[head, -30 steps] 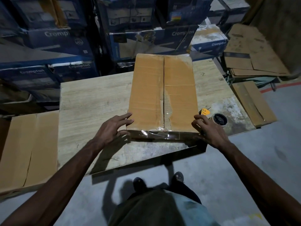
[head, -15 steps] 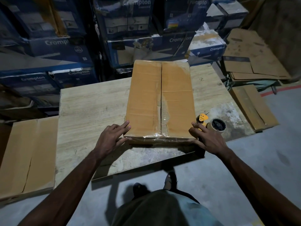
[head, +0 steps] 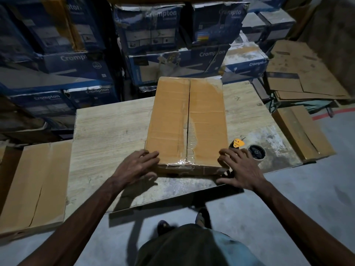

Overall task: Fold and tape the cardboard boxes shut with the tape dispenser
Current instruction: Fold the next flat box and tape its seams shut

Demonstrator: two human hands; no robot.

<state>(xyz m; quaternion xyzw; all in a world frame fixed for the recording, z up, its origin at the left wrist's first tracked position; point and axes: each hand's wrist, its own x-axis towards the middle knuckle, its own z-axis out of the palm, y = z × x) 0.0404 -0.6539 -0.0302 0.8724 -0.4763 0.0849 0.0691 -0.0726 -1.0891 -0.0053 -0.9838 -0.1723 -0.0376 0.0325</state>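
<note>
A long brown cardboard box (head: 172, 120) lies on the wooden table (head: 107, 135), its two top flaps meeting along a centre seam. Clear tape wraps the near end of the seam, where the paper skin is torn. My left hand (head: 137, 167) grips the box's near left corner, fingers on top. My right hand (head: 238, 166) holds the near right corner, thumb on the front face. Just right of that hand sit the tape dispenser, its yellow part (head: 237, 143) showing, and a tape roll (head: 256, 153).
Stacked blue printed cartons (head: 172, 62) fill the space behind the table. Flattened cardboard (head: 303, 73) is piled at the right, a closed brown box (head: 301, 131) on the floor beside the table, another (head: 36, 181) at the left. Grey concrete floor lies below.
The box has slid slightly away from the table's near edge while both hands stay on its near corners. The head view has tilted and shifted a little.
</note>
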